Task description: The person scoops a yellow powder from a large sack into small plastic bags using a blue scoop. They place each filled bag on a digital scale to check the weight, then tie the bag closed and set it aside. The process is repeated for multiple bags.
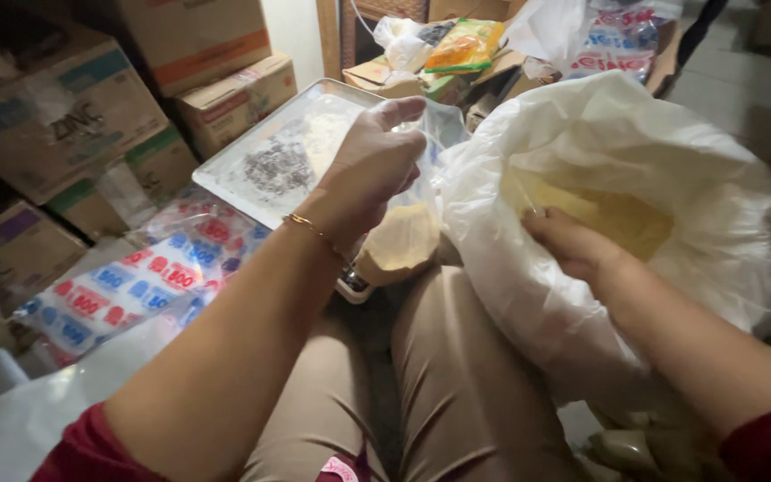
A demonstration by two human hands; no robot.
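My left hand is raised over my lap and pinches the top of a small clear plastic bag, whose bottom is filled with a yellowish powder. My right hand reaches into a large white plastic sack at the right, its fingers at the edge of the yellow powder inside; whether it holds anything there is hidden. A thin gold bracelet sits on my left wrist. Under the small bag, on my knees, a small dark object shows only partly.
A metal tray covered with clear film lies behind my left hand. Printed plastic packets are spread at the left. Cardboard boxes are stacked along the back left. More bags and boxes pile up at the top centre.
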